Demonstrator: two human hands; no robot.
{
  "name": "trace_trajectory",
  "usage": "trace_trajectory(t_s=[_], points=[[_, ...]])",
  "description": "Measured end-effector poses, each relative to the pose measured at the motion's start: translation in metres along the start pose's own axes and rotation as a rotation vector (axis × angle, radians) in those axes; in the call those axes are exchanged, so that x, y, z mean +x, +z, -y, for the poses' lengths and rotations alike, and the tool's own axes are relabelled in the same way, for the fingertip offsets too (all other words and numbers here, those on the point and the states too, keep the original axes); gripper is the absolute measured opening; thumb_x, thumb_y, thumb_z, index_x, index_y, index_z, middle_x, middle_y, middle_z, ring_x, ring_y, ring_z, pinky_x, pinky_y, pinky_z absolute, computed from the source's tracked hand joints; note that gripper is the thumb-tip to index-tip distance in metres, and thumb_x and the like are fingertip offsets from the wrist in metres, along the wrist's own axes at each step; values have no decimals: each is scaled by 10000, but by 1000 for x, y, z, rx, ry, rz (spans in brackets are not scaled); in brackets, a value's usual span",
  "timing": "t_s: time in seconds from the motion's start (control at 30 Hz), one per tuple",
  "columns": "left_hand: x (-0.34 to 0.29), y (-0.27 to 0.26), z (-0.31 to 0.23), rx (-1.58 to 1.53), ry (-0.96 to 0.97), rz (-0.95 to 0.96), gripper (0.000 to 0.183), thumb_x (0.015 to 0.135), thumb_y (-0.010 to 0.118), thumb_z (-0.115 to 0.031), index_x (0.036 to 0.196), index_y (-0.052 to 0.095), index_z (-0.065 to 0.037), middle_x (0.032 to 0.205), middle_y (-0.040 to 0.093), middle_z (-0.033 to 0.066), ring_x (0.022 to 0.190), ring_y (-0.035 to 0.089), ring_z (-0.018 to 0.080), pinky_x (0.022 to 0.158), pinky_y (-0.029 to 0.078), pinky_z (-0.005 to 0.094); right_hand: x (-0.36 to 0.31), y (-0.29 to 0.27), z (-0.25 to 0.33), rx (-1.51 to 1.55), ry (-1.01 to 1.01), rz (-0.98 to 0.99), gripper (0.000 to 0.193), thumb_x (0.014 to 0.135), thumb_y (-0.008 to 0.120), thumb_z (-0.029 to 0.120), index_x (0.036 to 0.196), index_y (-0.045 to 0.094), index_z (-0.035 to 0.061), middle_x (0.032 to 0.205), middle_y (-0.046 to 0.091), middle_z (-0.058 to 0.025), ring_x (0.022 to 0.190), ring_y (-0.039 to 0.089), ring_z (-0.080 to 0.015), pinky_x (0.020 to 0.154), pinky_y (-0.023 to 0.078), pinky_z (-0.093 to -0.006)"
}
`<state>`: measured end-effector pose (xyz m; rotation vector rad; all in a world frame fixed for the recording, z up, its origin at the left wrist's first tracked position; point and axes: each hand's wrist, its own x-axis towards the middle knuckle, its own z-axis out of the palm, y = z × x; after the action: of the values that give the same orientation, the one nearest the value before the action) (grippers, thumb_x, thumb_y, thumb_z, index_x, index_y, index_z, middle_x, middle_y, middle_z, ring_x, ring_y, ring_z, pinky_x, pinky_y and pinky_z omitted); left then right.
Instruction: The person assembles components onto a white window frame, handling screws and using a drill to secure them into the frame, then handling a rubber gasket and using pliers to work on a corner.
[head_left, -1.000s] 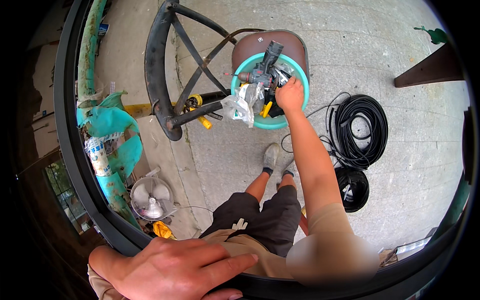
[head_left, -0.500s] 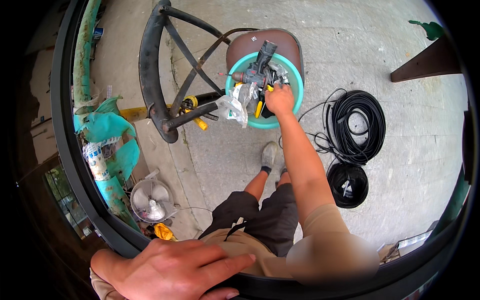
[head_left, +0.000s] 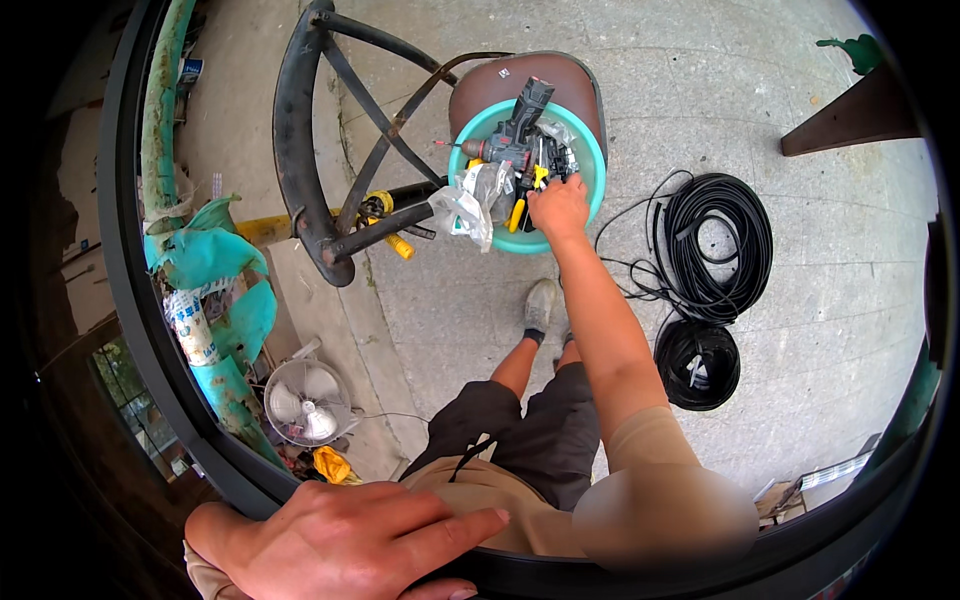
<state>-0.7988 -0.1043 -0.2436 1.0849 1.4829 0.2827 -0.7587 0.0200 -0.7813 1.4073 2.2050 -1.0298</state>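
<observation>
A turquoise basin (head_left: 596, 190) of tools stands on the brown seat of a chair (head_left: 476, 92). Inside it lie a grey cordless drill (head_left: 520, 130), clear plastic bags (head_left: 478, 205) and a yellow-handled tool (head_left: 516, 215). My right hand (head_left: 560, 207) reaches over the basin's near right side, fingers curled down among dark tools. Its fingertips are hidden, so what they grip cannot be made out. My left hand (head_left: 350, 535) lies across a dark curved bar (head_left: 540, 575) at the bottom, its fingers stretched out and holding nothing.
Right of my feet lie a large coil of black cable (head_left: 668, 250) and a smaller black coil (head_left: 690, 395). At the left are a fan (head_left: 308, 402), a rusty green pole (head_left: 163, 110) and a yellow cloth (head_left: 332, 464). A brown post (head_left: 850, 115) juts in at right.
My right hand has drawn slightly back toward me inside the basin, uncovering more of the dark tools and a yellow piece. My left hand stays on the bar.
</observation>
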Motion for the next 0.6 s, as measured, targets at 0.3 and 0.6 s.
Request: trace_trajectory(t_s=[0.3, 0.6], points=[[0, -7, 2, 168, 11, 120, 527, 996, 765, -358, 1427, 676, -68, 982, 714, 78, 851, 777, 277, 671, 636, 373, 56, 46, -38, -63, -308, -370, 628, 989, 584, 248, 1538, 529, -52, 1603, 536, -258, 1500, 481, -428, 1263, 357, -510], [-2, 0, -7, -11, -32, 11, 519, 903, 732, -208, 1376, 694, 1, 1041, 721, 201, 903, 719, 432, 797, 595, 476, 8, 28, -16, -119, -264, -141, 384, 991, 582, 295, 1196, 708, -4, 1196, 772, -232, 1156, 705, -408, 1035, 524, -521]])
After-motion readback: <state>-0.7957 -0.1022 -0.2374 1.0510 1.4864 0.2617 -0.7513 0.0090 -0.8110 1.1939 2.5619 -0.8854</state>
